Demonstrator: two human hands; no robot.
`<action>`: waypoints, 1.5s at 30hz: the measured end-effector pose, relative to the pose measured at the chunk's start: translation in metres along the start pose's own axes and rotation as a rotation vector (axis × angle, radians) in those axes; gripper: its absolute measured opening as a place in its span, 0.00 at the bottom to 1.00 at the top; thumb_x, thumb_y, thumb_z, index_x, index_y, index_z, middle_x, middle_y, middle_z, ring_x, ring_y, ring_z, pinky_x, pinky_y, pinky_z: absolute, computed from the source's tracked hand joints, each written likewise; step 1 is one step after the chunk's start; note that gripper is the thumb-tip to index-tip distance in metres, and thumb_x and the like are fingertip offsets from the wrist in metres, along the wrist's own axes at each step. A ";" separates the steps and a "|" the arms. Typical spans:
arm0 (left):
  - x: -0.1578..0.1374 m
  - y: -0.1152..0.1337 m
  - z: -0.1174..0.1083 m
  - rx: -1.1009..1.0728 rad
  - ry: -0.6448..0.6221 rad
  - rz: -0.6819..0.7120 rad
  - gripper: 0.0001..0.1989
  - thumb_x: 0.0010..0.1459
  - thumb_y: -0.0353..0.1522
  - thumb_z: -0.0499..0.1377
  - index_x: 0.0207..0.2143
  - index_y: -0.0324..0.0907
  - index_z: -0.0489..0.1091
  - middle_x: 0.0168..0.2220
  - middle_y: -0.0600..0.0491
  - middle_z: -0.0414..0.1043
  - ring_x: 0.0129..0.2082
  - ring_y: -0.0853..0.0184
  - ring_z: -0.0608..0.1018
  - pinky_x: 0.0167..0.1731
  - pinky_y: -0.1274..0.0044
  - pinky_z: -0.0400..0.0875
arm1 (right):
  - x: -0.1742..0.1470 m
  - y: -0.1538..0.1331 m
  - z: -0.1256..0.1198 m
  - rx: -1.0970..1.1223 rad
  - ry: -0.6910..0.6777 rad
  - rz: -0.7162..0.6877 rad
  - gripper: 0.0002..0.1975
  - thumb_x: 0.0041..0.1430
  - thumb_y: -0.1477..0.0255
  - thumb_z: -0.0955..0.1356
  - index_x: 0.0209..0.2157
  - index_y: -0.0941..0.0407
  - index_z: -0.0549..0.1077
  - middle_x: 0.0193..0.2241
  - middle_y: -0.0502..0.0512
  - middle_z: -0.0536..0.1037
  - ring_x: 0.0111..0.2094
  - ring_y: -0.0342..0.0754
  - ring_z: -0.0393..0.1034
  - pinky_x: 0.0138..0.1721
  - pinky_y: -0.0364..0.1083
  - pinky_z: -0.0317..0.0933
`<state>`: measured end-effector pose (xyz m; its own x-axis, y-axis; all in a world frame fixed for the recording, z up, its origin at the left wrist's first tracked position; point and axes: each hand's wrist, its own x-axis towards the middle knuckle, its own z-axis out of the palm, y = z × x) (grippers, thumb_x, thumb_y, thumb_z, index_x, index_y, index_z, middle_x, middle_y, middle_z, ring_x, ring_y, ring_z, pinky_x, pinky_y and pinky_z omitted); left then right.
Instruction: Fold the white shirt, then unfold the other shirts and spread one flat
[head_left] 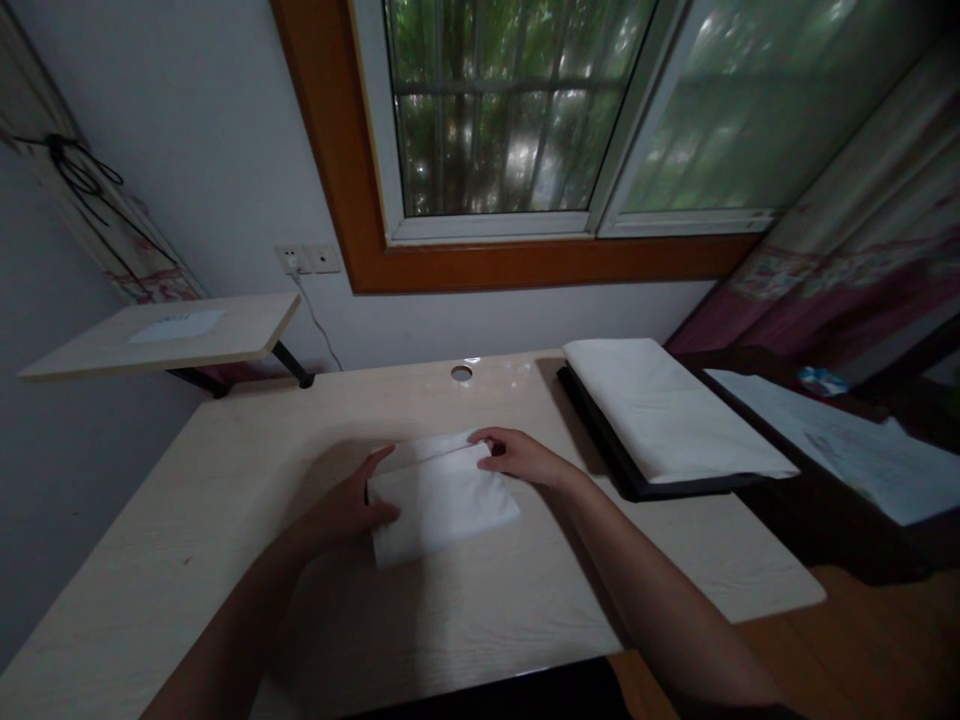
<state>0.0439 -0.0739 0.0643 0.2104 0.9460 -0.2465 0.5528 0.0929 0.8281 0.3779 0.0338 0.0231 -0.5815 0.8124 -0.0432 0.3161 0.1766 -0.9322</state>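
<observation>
A folded white cloth (448, 505) lies over the middle of the desk, its top part folded along a crease near the far edge. My left hand (360, 500) grips its left edge, with the thumb on the near face and the index finger by the far corner. At the far right corner, my right hand (517, 455) pinches the cloth between thumb and fingers. The fingers under the cloth are hidden. Whether its underside touches the desk I cannot tell.
On the desk (525, 610), to the right, a larger white cloth (667, 410) covers a black flat object (600, 430). A raised shelf (202, 335) with a paper sheet stands at the back left. Behind the desk are a cable hole (461, 373), a wall socket (307, 260) and a window.
</observation>
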 end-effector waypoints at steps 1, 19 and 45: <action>-0.005 0.004 0.000 0.010 -0.011 0.023 0.49 0.49 0.40 0.68 0.69 0.45 0.50 0.61 0.41 0.67 0.51 0.53 0.76 0.50 0.63 0.71 | -0.002 -0.002 0.000 0.009 -0.044 0.005 0.22 0.50 0.64 0.74 0.48 0.55 0.76 0.29 0.47 0.71 0.30 0.43 0.64 0.34 0.43 0.60; 0.021 0.002 -0.017 0.090 -0.112 0.143 0.36 0.54 0.40 0.64 0.64 0.47 0.60 0.57 0.45 0.71 0.56 0.51 0.74 0.53 0.62 0.70 | -0.010 -0.005 0.005 0.034 0.036 -0.040 0.17 0.55 0.56 0.72 0.36 0.56 0.75 0.31 0.50 0.74 0.32 0.45 0.66 0.35 0.44 0.60; 0.022 0.000 -0.018 0.059 -0.048 0.081 0.40 0.56 0.43 0.62 0.68 0.45 0.52 0.47 0.45 0.75 0.44 0.55 0.78 0.43 0.67 0.72 | -0.008 -0.008 0.011 -0.075 0.200 -0.137 0.14 0.64 0.57 0.66 0.40 0.54 0.67 0.36 0.51 0.73 0.37 0.47 0.65 0.39 0.45 0.58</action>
<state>0.0338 -0.0475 0.0686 0.2938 0.9336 -0.2050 0.5784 -0.0029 0.8157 0.3718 0.0200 0.0268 -0.4653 0.8705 0.1606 0.3032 0.3272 -0.8950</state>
